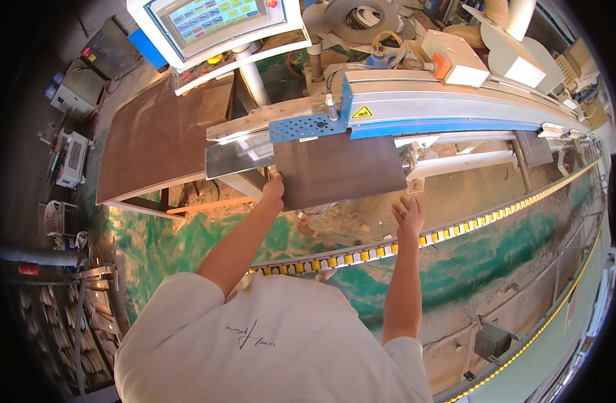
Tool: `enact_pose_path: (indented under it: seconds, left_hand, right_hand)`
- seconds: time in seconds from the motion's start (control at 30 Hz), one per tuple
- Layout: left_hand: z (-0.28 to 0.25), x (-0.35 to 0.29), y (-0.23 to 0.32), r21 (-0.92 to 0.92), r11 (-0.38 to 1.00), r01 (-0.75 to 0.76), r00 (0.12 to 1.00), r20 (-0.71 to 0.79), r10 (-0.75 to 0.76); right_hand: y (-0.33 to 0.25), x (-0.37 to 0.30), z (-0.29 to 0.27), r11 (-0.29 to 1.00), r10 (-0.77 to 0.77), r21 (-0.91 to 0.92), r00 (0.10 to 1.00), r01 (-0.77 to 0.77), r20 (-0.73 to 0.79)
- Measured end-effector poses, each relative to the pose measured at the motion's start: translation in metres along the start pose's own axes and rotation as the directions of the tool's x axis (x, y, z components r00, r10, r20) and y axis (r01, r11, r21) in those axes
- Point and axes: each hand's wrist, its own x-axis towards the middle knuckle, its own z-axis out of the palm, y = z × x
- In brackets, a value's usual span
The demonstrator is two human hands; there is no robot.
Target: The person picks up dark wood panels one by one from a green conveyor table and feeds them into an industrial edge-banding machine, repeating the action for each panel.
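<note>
A dark brown rectangular board lies partly under the blue-edged machine beam, its near part sticking out toward me. My left hand is closed on the board's left edge, near its front corner. Just off the near right corner, my right hand is open, fingers apart, with nothing in it. A blue perforated plate sits over the board's far left edge, and a shiny metal infeed plate adjoins it on the left.
A control panel with a lit screen stands at the far left. Below it is a brown table. A roller track with yellow rollers runs between me and the machine. Another dark board lies farther right along the beam.
</note>
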Motion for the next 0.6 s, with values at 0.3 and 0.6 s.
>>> enact_pose_path:
  seconds: [0.3,0.6]
  left_hand:
    - [0.096,0.03,-0.028,0.087,0.996,-0.018,0.998,0.054,0.013]
    - [0.076,-0.108,-0.094,0.001,0.961,-0.277,0.896,0.363,0.257]
  right_hand:
    - [0.11,-0.223,-0.208,0.994,0.049,0.108,0.947,-0.015,-0.317]
    - [0.289,-0.616,-0.319,0.911,0.185,0.291,0.342,0.292,-0.921]
